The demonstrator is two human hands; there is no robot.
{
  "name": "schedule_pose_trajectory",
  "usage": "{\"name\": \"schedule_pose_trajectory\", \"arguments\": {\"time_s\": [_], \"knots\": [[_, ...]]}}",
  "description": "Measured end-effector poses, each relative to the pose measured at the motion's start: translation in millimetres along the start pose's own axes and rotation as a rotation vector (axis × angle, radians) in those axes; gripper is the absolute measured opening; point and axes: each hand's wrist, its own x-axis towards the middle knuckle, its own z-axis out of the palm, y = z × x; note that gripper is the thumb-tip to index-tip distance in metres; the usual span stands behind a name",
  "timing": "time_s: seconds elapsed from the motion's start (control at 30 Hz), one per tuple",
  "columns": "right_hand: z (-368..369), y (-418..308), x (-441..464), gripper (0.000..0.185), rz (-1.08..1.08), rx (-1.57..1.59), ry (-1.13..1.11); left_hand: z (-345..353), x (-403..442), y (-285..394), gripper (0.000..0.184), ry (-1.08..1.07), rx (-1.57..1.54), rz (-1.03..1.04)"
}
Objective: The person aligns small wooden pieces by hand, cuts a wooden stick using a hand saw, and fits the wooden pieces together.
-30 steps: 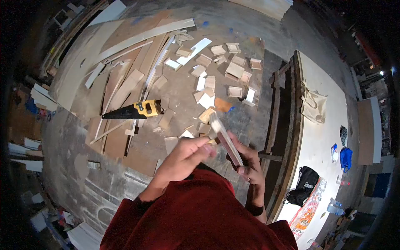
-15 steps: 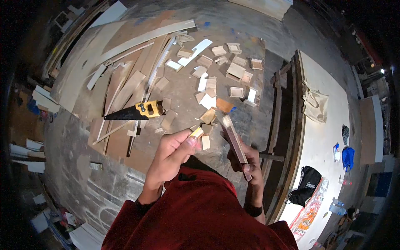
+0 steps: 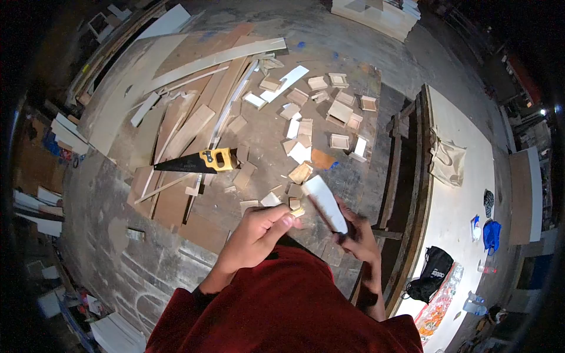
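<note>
My left hand (image 3: pixel 254 236) is closed in a pinch on a small yellowish wood piece (image 3: pixel 298 212), most of it hidden by the fingers. In my right hand (image 3: pixel 360 240) is a short flat piece of board (image 3: pixel 327 205), its white face turned up and its edge darker. The board tilts away from me, with its far end close to the small wood piece but apart from it. Below both hands lie wood offcuts (image 3: pixel 301 173) on the floor.
A handsaw (image 3: pixel 191 163) with a yellow handle lies on the left among long planks (image 3: pixel 194 126). Several small box-like wood pieces (image 3: pixel 339 112) are scattered ahead. To the right stands a white-topped table (image 3: pixel 456 212) holding a cloth bag (image 3: pixel 448 162) and a black drawstring bag (image 3: pixel 432 273).
My right hand has turned the board, so its broad white face shows instead of its narrow edge. My left hand has shifted slightly right and down with the small wood piece.
</note>
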Motion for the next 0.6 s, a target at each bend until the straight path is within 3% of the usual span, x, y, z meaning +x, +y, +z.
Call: {"name": "schedule_pose_trajectory", "arguments": {"time_s": [0.1, 0.17, 0.33, 0.37, 0.43, 0.5, 0.57, 0.6], "knots": [[9.4, -0.1, -2.5, 0.089, -0.133, 0.149, 0.115, -2.1, 2.8, -0.5, 0.03, 0.04, 0.01, -0.062], [22.2, -4.3, -1.4, 0.092, -0.465, 0.002, 0.213, 1.1, 7.9, -1.9, 0.028, 0.099, 0.176, 0.09], [54.0, -21.4, 0.7, 0.099, -0.465, -0.431, 0.391, 7.9, 3.3, 7.8, 0.024, 0.071, 0.161, -0.083], [55.9, -20.9, 1.7, 0.099, -0.465, -0.434, 0.393, 8.5, 1.7, 9.3, 0.023, 0.037, 0.174, -0.158], [56.2, -22.4, 7.9, 0.102, -0.282, -0.256, 0.539, 10.7, -0.7, 8.5, 0.022, 0.085, 0.165, -0.085], [55.1, -19.7, 8.3, 0.103, -0.284, -0.185, 0.539, 8.8, -5.4, 9.9, 0.021, 0.104, 0.211, -0.031], [59.7, -24.2, 5.5, 0.102, -0.518, -0.257, 0.468, 5.3, -5.7, 4.7, 0.02, 0.119, 0.249, -0.015], [62.0, -30.1, -0.7, 0.102, -0.499, -0.402, 0.378, 4.5, -8.0, 2.6, 0.019, 0.127, 0.285, -0.001]]}}
